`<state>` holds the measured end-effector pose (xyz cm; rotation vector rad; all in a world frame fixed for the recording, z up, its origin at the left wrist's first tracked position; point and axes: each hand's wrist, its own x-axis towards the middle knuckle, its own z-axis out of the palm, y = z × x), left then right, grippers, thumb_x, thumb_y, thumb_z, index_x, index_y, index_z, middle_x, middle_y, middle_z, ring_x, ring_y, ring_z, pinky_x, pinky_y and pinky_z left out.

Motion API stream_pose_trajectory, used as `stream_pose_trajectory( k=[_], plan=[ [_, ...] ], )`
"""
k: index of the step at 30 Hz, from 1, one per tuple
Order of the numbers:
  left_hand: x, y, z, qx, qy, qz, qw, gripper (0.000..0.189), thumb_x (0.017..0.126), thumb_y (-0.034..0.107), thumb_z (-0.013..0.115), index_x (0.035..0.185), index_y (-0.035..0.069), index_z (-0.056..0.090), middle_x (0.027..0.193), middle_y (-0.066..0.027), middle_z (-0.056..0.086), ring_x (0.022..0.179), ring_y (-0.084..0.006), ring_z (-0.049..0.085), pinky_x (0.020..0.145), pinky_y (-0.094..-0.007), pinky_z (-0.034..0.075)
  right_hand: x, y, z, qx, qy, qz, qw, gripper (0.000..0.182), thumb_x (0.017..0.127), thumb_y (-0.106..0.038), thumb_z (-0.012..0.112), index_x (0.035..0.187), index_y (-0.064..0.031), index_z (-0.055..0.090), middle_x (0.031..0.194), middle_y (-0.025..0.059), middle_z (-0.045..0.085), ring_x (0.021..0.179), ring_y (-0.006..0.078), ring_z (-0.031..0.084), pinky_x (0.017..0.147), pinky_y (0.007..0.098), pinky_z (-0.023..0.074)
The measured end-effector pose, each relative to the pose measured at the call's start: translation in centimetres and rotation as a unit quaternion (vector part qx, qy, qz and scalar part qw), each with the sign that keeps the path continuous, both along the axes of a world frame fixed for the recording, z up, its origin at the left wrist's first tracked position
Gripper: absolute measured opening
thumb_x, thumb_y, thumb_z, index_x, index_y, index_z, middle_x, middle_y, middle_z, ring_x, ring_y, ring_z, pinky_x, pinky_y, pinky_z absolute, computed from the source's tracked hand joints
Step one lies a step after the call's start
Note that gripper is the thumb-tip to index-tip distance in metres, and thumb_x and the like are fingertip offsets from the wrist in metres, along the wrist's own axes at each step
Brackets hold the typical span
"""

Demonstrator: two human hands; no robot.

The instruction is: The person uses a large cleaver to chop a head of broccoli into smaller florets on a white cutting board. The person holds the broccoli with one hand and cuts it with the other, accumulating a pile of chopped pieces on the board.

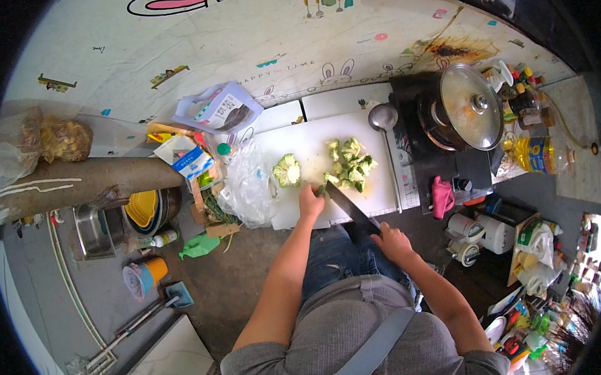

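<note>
My left hand (311, 202) holds a small piece of broccoli (322, 190) at the near part of the white cutting board (303, 137). My right hand (394, 242) grips the handle of a broad kitchen knife (350, 208), whose tip end meets the board beside that piece. Cut broccoli florets (352, 167) lie in a loose heap beyond the blade. A larger broccoli head (286, 171) rests on the board to the left, stem side up. Along the board's right side lies a long-handled metal ladle (383, 117).
A clear plastic bag (250, 182) lies against the board's left side. At right, a pan with a glass lid (473, 107) stands on the black stove (415, 167), with a pink cloth (442, 196) at its front edge and an oil bottle (538, 154) beyond.
</note>
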<state>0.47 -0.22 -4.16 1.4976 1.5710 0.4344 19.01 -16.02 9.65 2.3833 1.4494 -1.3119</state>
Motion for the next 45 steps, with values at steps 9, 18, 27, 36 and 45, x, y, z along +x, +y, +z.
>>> stream_pose_trajectory(
  k=[9,18,27,36,45],
  plan=[
    [-1.3,-0.6,-3.0,0.095,-0.021,-0.070,0.993,0.028,0.066,-0.002,0.061,0.094,0.005,0.059,0.091,-0.0134,0.058,0.080,-0.0296,0.057,0.071,-0.0361,0.046,1.9,0.5,-0.8,-0.030,0.216,-0.203,0.955,0.030,0.085,-0.029,0.060,0.080,-0.0009,0.051,0.054,0.0060,0.050,0.043,0.0143,0.051,0.037,0.0300,0.0404],
    [-2.4,-1.3,-1.5,0.068,-0.064,-0.040,0.995,0.033,0.068,-0.008,0.057,0.098,0.005,0.055,0.089,-0.0126,0.056,0.080,-0.0276,0.057,0.070,-0.0335,0.047,0.9,-1.0,-0.9,0.084,0.122,-0.116,0.982,0.032,0.083,-0.028,0.063,0.085,0.0017,0.052,0.073,0.0216,0.060,0.069,0.0391,0.059,0.062,0.0435,0.0459],
    [-0.8,-0.3,-1.4,0.117,-0.065,-0.063,0.989,0.030,0.065,-0.005,0.060,0.094,0.002,0.054,0.093,-0.0169,0.056,0.088,-0.0352,0.055,0.076,-0.0394,0.045,1.5,-1.3,1.3,0.123,0.074,-0.078,0.987,0.031,0.082,-0.028,0.064,0.083,0.0001,0.050,0.068,0.0188,0.060,0.069,0.0391,0.060,0.060,0.0443,0.0463],
    [-1.7,-0.8,-2.5,0.093,-0.052,-0.009,0.994,0.027,0.065,-0.002,0.065,0.090,0.000,0.055,0.087,-0.0167,0.055,0.078,-0.0309,0.057,0.070,-0.0364,0.047,0.4,-1.2,1.1,0.145,0.092,-0.064,0.983,0.032,0.081,-0.025,0.064,0.077,-0.0006,0.045,0.062,0.0188,0.055,0.063,0.0395,0.057,0.056,0.0440,0.0429],
    [-0.6,-0.2,-1.6,0.044,-0.031,0.018,0.998,0.018,0.066,0.003,0.069,0.081,-0.001,0.060,0.073,-0.0147,0.061,0.068,-0.0283,0.061,0.064,-0.0361,0.048,0.1,-0.8,1.7,0.134,0.071,-0.040,0.988,0.030,0.083,-0.027,0.062,0.080,-0.0019,0.045,0.065,0.0198,0.057,0.068,0.0408,0.057,0.059,0.0466,0.0439]
  ],
)
